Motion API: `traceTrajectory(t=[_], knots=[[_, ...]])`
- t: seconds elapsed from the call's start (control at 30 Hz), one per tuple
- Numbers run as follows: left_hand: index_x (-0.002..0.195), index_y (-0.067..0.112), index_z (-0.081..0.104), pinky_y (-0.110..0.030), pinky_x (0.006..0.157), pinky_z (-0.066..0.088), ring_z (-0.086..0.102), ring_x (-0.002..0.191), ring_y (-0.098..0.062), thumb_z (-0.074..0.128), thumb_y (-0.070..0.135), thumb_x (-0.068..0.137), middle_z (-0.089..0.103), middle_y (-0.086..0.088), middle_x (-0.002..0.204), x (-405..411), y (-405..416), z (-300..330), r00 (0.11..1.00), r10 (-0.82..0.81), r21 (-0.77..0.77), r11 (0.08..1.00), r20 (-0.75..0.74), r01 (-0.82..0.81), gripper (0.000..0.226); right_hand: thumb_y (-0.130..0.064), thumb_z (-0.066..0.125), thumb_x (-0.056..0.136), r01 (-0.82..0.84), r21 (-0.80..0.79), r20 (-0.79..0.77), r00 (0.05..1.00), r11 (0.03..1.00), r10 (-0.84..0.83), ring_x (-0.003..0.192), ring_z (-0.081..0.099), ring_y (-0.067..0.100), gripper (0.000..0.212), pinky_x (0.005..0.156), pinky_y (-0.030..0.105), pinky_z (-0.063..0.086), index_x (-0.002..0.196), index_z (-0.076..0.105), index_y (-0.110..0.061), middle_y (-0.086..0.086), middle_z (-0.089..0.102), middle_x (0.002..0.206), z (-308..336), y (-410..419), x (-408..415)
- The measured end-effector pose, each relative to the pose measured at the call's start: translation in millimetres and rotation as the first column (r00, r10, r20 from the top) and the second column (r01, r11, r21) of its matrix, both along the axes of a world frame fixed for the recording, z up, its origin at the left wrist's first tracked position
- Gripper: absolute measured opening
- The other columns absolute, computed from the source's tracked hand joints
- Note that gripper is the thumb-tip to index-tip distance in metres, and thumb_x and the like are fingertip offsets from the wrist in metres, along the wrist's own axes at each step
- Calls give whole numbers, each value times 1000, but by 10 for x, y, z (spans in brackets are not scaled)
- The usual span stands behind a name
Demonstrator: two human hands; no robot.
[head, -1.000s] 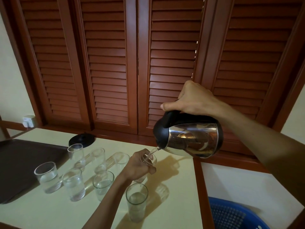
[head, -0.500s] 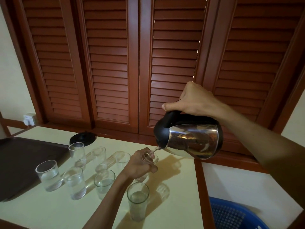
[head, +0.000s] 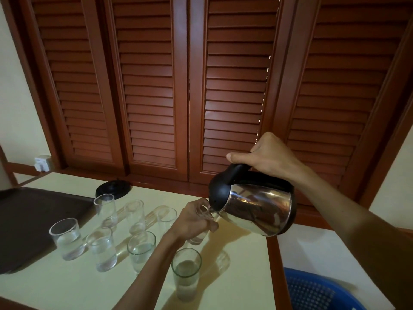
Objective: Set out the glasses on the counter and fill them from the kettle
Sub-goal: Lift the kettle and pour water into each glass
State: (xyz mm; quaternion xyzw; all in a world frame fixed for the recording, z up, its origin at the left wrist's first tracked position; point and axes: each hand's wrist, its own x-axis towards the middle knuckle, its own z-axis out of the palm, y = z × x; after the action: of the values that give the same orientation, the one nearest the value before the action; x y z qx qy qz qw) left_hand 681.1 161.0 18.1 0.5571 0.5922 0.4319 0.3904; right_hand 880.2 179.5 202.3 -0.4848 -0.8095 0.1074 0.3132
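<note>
Altogether eight glasses show on the pale counter [head: 234, 276]: seven stand free, and the eighth glass [head: 202, 222] is clasped by the left hand [head: 192, 222], its base on the counter. Overhead, the right hand [head: 266, 156] grips the black handle of one steel kettle [head: 254, 208], tipped with its spout right at that glass's rim. One dark tray [head: 29, 222] lies at the left with one black kettle base [head: 112, 189] behind the glasses, and one blue basket [head: 317, 291] sits lower right.
</note>
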Motion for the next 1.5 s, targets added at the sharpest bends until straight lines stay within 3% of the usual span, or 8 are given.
traceTrajectory(t=[0.2, 0.43, 0.7, 0.87, 0.97, 1.13, 1.3, 1.5], knots=[[86, 13, 73, -31, 66, 50, 62, 66, -17, 75, 7, 49, 69, -1, 70, 15, -13, 19, 995, 25, -1, 1000, 96, -25, 38, -55, 83, 74, -20, -55, -184, 983, 998, 10, 33, 30, 11, 65, 49, 27, 29, 36, 45, -19, -10, 30, 33, -101, 56, 144], [105, 3, 71, -32, 74, 52, 66, 77, -22, 82, 11, 47, 74, -6, 83, 25, 59, 61, 991, 67, -13, 998, 119, -66, 59, -62, 81, 64, -22, -125, -414, 910, 992, -32, 52, 46, 24, 85, 63, 35, 43, 77, 64, 20, 10, 47, 57, -257, 145, 328], [108, 10, 58, -29, 67, 57, 74, 77, -15, 79, -7, 70, 76, -4, 85, -63, 46, 79, 965, -91, -81, 990, 247, 114, 46, -48, 83, 77, -45, -214, -587, 804, 976, -91, 31, 36, 14, 52, 38, 22, 29, 44, 62, -14, 2, 45, 40, -409, 73, 503], [103, 2, 61, -31, 72, 62, 76, 89, -21, 97, 12, 57, 73, -21, 100, -116, 96, -1, 997, -61, -51, 997, 46, 63, 59, -47, 82, 78, -65, -284, -619, 774, 957, -132, 34, 36, 15, 51, 36, 21, 30, 55, 62, -6, 5, 45, 45, -613, 39, 591], [108, 2, 64, -41, 87, 63, 77, 93, -23, 104, 23, 47, 73, -9, 98, -104, 171, -68, 988, -42, -89, 996, -146, 29, 75, -46, 81, 79, -71, -307, -621, 771, 949, -143, 32, 35, 14, 54, 35, 20, 29, 65, 65, 4, 6, 44, 46, -709, 42, 636], [104, 9, 68, -26, 83, 49, 68, 95, -17, 100, 35, 57, 74, 1, 100, 6, 216, -138, 897, 13, -77, 996, -441, -52, 63, -50, 82, 75, -76, -337, -636, 753, 939, -168, 35, 34, 16, 57, 39, 24, 27, 66, 64, 3, 9, 43, 47, -810, 29, 701], [93, 21, 58, -28, 89, 48, 68, 107, -22, 98, 43, 59, 75, -4, 113, 63, 178, -177, 848, -9, -102, 993, -530, -53, 56, -50, 83, 74, -63, -336, -651, 737, 940, -183, 34, 31, 16, 57, 41, 25, 24, 58, 56, -2, 9, 41, 47, -847, 2, 732], [95, 20, 57, -27, 81, 47, 63, 94, -17, 99, 30, 60, 73, -3, 104, 62, 184, -201, 847, -32, -122, 992, -531, -39, 56, -51, 83, 74, -73, -343, -655, 733, 937, -183, 35, 33, 16, 56, 40, 24, 25, 65, 63, 1, 8, 42, 47, -897, -63, 759]])
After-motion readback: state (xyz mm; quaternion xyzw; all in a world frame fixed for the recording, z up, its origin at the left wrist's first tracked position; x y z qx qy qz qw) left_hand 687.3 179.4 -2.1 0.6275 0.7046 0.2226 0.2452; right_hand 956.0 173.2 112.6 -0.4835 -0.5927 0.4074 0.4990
